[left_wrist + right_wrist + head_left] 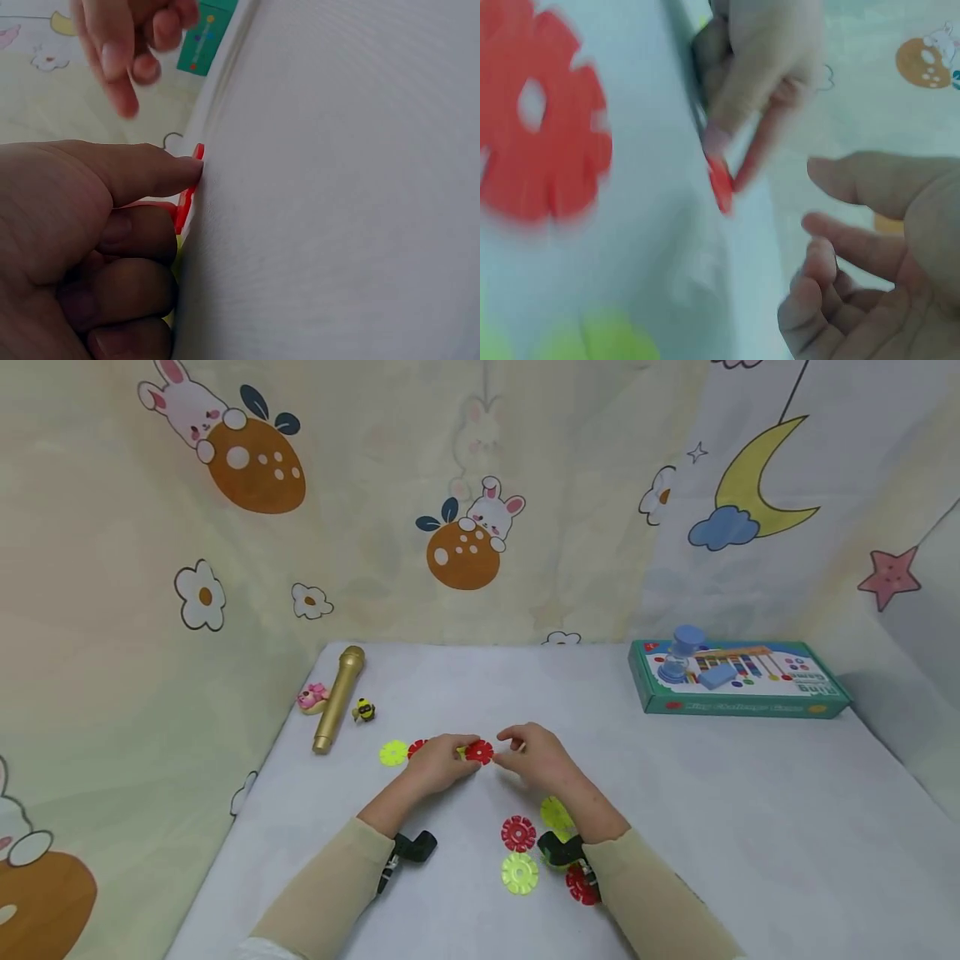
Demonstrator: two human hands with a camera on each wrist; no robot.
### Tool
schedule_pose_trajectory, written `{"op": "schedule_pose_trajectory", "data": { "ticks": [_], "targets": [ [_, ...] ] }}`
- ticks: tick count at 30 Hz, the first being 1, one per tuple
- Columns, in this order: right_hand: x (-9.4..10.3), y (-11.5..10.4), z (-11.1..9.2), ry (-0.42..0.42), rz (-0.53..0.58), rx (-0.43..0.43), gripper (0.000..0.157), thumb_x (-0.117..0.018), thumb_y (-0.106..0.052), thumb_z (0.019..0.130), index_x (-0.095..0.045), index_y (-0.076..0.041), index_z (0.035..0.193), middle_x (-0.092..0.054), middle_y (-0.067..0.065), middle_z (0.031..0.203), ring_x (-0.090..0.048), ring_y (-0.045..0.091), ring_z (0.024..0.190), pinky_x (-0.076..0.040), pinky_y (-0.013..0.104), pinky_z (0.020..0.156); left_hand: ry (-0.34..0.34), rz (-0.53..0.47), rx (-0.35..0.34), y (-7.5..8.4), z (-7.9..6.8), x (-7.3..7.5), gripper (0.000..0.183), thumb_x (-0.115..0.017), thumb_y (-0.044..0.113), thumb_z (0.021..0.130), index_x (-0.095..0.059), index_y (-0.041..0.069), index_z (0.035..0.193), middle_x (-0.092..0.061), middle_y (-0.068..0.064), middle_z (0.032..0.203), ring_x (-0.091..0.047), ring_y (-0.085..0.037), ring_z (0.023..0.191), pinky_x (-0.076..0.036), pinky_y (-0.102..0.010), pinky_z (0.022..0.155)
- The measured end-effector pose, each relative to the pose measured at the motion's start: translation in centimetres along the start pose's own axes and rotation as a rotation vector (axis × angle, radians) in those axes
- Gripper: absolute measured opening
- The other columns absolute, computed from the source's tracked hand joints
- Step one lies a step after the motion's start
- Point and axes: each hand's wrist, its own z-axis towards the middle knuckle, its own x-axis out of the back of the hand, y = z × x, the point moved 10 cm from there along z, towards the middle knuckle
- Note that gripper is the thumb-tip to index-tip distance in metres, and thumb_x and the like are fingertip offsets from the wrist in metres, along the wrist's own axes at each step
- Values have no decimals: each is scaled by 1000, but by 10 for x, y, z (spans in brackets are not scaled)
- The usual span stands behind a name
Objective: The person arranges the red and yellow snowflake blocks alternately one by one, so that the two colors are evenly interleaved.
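Red disc [480, 752] sits pinched in left hand [437, 766], apparently ending a part-built row [393, 753]; right hand [543, 762] empty, fingers parted; loose discs [518, 833] wristward of them, apparently unjoined.

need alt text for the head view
A left hand pinches a red disc at a white table, the right hand, holding nothing, close by. More discs, red and yellow, lie nearby; a gold microphone and green box sit farther back.

The person wears a plain beige left sleeve [322, 889] and a matching right sleeve [656, 893]. At the cuffs sit a black left wrist camera [417, 847] and a black right wrist camera [558, 850].
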Motion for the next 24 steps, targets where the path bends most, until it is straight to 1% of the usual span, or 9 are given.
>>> {"op": "schedule_pose_trajectory", "data": {
  "ticks": [3,7,11,13,15,18,21,22,24],
  "targets": [
    [16,7,-15,-9,-43,0,36,-72,-26,83,-65,-13,116,-53,2,91,-50,20,80,-46,28,60,0,10,10,-1,0,0,54,-69,42,83,-54,31,134,-59,0,119,-51,-17,93,-46,-34,73],
    [29,25,-36,-30,-75,-30,34,-75,-25,81,-67,-14,113,-52,0,87,-49,19,78,-46,27,58,1,4,8,-1,-1,1,53,-69,40,83,-55,31,133,-59,0,115,-50,-17,91,-44,-32,69],
    [32,45,-53,-72,-97,-36,34,-79,-21,76,-68,-14,108,-51,1,82,-49,17,73,-46,27,56,2,-4,3,1,-2,3,51,-69,39,83,-56,30,133,-59,0,113,-49,-17,88,-43,-32,66],
    [30,52,-60,-93,-124,-16,36,-81,-19,73,-69,-15,107,-51,1,80,-48,16,73,-46,27,57,-3,-9,4,1,-3,3,52,-68,39,84,-55,30,133,-60,-1,105,-50,-17,82,-42,-31,63],
    [27,57,-63,-107,-152,16,37,-82,-18,72,-70,-16,107,-51,0,79,-47,15,75,-45,26,59,-5,-12,0,2,-3,4,51,-68,38,84,-55,30,133,-59,-1,98,-50,-17,77,-41,-31,61],
    [25,60,-65,-113,-191,38,35,-82,-16,72,-70,-18,104,-50,-1,79,-46,16,77,-45,27,62,-4,-23,0,2,-3,4,51,-68,38,85,-55,30,133,-59,-1,98,-50,-18,77,-41,-31,61],
    [22,59,-62,-127,-225,24,33,-83,-16,71,-68,-17,101,-51,-2,82,-47,16,79,-46,28,65,-3,-28,1,1,-3,4,51,-68,37,84,-55,30,133,-59,0,102,-49,-17,79,-41,-31,62],
    [22,58,-61,-138,-236,19,33,-83,-15,70,-67,-16,99,-51,-2,83,-47,16,79,-47,28,66,-7,-32,3,2,-3,4,51,-68,37,85,-55,30,133,-60,-1,100,-49,-18,77,-41,-31,61],
    [21,56,-59,-169,-234,3,31,-83,-14,71,-64,-15,95,-52,-2,83,-48,16,78,-47,28,67,-17,-38,1,2,-3,3,51,-68,37,85,-55,29,133,-57,-2,89,-49,-18,72,-40,-31,59]
  ]
}}
